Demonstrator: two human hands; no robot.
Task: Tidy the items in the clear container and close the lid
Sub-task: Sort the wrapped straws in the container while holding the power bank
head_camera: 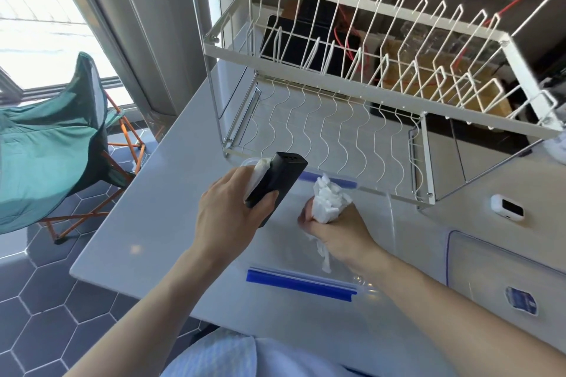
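A clear plastic container [390, 223] with blue clip edges stands on the white counter in front of me. My left hand [223, 211] grips a black rectangular power bank [275, 180] together with a bit of white tissue, above the container's left side. My right hand [337, 226] is closed around a crumpled white tissue [327, 199] inside the container's open top. The clear lid [490, 272], with a blue label, lies flat on the counter to the right.
A white two-tier wire dish rack [337, 82] stands just behind the container. A small white device [507, 210] with a dark screen lies right of it. A green folding chair [55, 138] stands on the tiled floor past the counter's left edge.
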